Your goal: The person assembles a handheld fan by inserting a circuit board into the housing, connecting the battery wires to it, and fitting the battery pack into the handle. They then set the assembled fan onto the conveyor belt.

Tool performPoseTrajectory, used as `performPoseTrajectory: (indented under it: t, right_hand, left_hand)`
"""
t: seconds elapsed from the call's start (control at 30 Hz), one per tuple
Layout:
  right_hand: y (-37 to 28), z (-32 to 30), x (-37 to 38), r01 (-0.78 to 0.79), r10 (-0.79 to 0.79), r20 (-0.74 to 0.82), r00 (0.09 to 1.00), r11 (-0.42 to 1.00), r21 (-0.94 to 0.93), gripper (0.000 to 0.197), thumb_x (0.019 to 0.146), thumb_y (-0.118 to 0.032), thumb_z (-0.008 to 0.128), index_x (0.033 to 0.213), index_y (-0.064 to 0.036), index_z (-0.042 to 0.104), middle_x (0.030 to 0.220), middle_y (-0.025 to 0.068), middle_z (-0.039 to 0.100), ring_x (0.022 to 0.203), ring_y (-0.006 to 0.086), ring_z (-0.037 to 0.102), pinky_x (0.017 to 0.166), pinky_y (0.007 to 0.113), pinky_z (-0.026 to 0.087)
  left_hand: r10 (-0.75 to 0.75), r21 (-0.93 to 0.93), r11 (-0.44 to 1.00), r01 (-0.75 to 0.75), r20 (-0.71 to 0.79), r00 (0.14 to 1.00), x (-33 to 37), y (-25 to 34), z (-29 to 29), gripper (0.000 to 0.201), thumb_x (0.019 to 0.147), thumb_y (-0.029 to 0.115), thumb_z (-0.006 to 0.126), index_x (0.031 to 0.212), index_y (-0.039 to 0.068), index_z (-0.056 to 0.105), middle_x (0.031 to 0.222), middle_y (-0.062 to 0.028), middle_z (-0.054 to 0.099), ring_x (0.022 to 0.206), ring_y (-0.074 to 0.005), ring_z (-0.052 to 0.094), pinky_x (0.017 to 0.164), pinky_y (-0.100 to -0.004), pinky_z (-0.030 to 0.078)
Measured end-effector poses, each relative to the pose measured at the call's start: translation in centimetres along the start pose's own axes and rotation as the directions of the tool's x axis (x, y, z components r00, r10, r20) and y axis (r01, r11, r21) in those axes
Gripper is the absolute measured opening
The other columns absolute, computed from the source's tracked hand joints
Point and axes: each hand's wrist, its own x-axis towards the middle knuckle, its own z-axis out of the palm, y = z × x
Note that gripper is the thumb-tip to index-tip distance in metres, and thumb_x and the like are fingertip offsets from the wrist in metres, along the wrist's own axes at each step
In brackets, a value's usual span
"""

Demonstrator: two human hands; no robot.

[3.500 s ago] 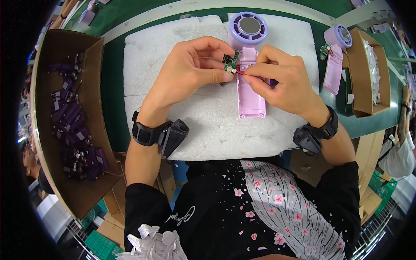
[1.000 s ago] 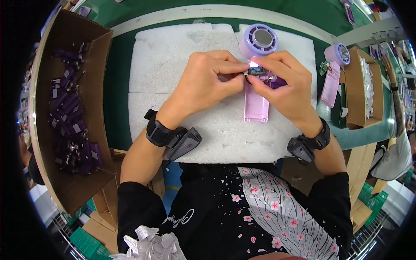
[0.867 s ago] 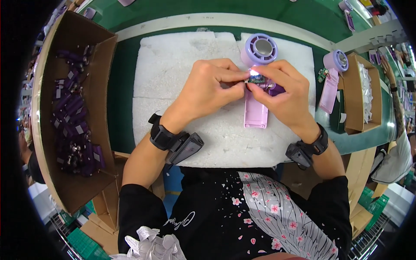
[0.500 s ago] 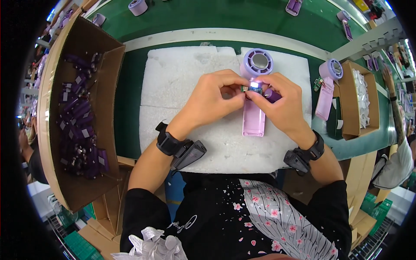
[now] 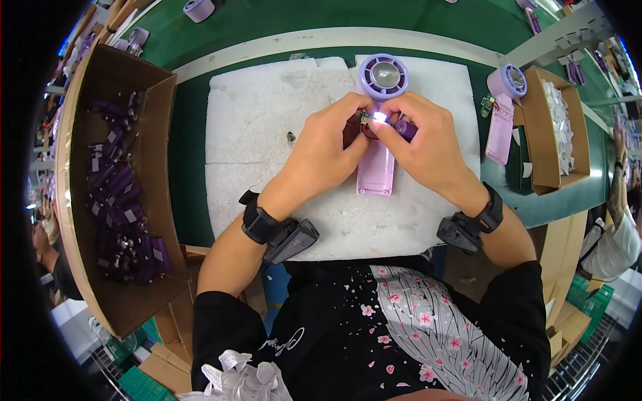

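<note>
A lilac handheld fan lies on a white foam pad [image 5: 267, 93], its round head [image 5: 362, 75] at the far side and its open pink handle shell [image 5: 376, 172] toward me. Over the top of the handle, my left hand [image 5: 321, 140] pinches a small green circuit board [image 5: 364, 119] with thin wires. My right hand [image 5: 431, 140] has its fingers closed round a purple battery cell [image 5: 405, 129], with thumb and fingertip beside the board. Between both sets of fingertips a white light [image 5: 379, 117] glows brightly. The fingers partly hide the board and its wires.
A deep cardboard box [image 5: 167, 180] of purple battery cells stands at left. To the right lie another fan [image 5: 500, 130] with its board out and a box [image 5: 575, 180] of white pieces. Beyond the pad's far edge, a pale rail [image 5: 334, 38] borders a green belt [image 5: 287, 17] carrying fan parts.
The light between my fingertips now shines bright white; before, a bluish shiny part showed there. The whole view has shifted slightly. Both hands keep their holds.
</note>
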Motion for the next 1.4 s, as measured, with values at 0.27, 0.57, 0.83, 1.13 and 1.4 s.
performPoseTrajectory:
  t: [0.27, 0.57, 0.83, 1.13, 1.4]
  right_hand:
    - [-0.1, -0.1, -0.1, 0.121, -0.121, -0.005, 0.993, 0.99, -0.067, 0.016, 0.08, -0.008, 0.068, 0.093, 0.0025, 0.067, 0.085, 0.0131, 0.065, 0.069, 0.0247, 0.062, 0.062, 0.032, 0.048]
    - [-0.7, -1.4, -0.1, 0.08, -0.069, 0.083, 0.994, 0.988, -0.135, 0.015, 0.081, -0.009, 0.067, 0.091, 0.0031, 0.068, 0.084, 0.0132, 0.065, 0.069, 0.0255, 0.062, 0.062, 0.032, 0.048]
    - [-0.7, -1.7, -0.2, 0.119, -0.092, 0.174, 0.98, 0.981, -0.156, 0.013, 0.082, -0.008, 0.067, 0.091, 0.0017, 0.068, 0.081, 0.0118, 0.063, 0.066, 0.0245, 0.061, 0.06, 0.031, 0.048]
    - [-0.7, -0.6, -0.9, 0.157, -0.156, 0.022, 0.988, 0.965, -0.211, 0.017, 0.078, -0.004, 0.074, 0.093, -0.0012, 0.068, 0.081, 0.0089, 0.062, 0.065, 0.0216, 0.06, 0.058, 0.029, 0.048]
    - [-0.7, -1.0, -0.9, 0.139, -0.153, -0.04, 0.987, 0.961, -0.239, 0.018, 0.074, -0.005, 0.078, 0.091, -0.0026, 0.072, 0.08, 0.0074, 0.063, 0.065, 0.0192, 0.061, 0.056, 0.028, 0.047]
  left_hand:
    - [-0.004, -0.029, 1.0, 0.004, 0.012, 1.0, 0.1, -0.1, -0.3, 0.035, 0.08, 0.0, 0.062, 0.114, 0.004, 0.056, 0.093, -0.0138, 0.062, 0.074, -0.0225, 0.06, 0.068, -0.0318, 0.049]
    - [-0.05, -0.061, 0.997, 0.055, 0.086, 0.995, 0.2, 0.4, -0.5, 0.04, 0.078, -0.002, 0.062, 0.117, 0.005, 0.058, 0.098, -0.01, 0.059, 0.075, -0.0175, 0.056, 0.069, -0.0293, 0.048]
    - [-0.062, -0.091, 0.993, 0.079, 0.178, 0.982, 0.3, 0.6, -1.2, 0.046, 0.079, -0.006, 0.061, 0.124, 0.003, 0.055, 0.102, -0.0064, 0.061, 0.081, -0.0133, 0.058, 0.076, -0.0274, 0.05]
    - [-0.126, -0.161, 0.973, 0.165, 0.227, 0.966, 0.4, 0.6, -1.4, 0.051, 0.08, -0.009, 0.058, 0.129, 0.002, 0.053, 0.111, -0.007, 0.062, 0.093, -0.0144, 0.059, 0.086, -0.0281, 0.049]
    - [0.004, -0.166, 0.986, 0.02, 0.143, 0.99, 0.3, -0.2, -0.8, 0.045, 0.079, -0.002, 0.061, 0.123, 0.005, 0.058, 0.086, -0.0073, 0.061, 0.074, -0.0155, 0.057, 0.072, -0.0293, 0.05]
